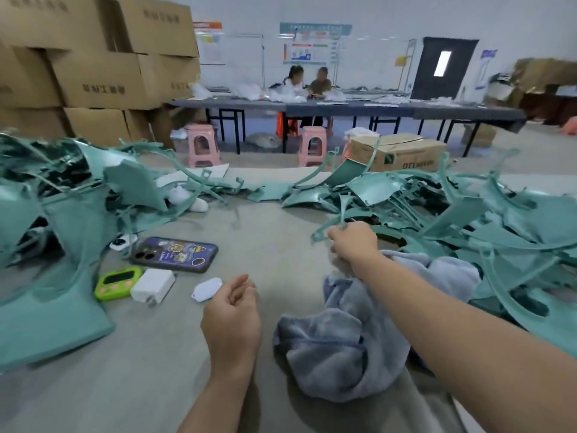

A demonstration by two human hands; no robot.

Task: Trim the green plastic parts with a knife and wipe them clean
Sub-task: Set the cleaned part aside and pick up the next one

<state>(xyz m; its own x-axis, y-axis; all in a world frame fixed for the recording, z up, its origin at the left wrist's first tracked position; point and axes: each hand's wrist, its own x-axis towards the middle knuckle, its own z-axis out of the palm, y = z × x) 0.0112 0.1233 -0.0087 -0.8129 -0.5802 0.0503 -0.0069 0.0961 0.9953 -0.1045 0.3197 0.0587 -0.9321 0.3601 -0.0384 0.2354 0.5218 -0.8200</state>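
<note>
Picking stage, seemingly: right grip (354,242) grasps a part (321,230) centre-right; left grip (232,317) relaxed, empty. Next: pull free.

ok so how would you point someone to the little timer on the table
Start at the grey table, left of the left hand, where small items sit near the dark phone. The timer is the leftmost one, beside the white charger block. It alone is lime green, with a dark screen and pink buttons, unlike the teal plastic parts.
</note>
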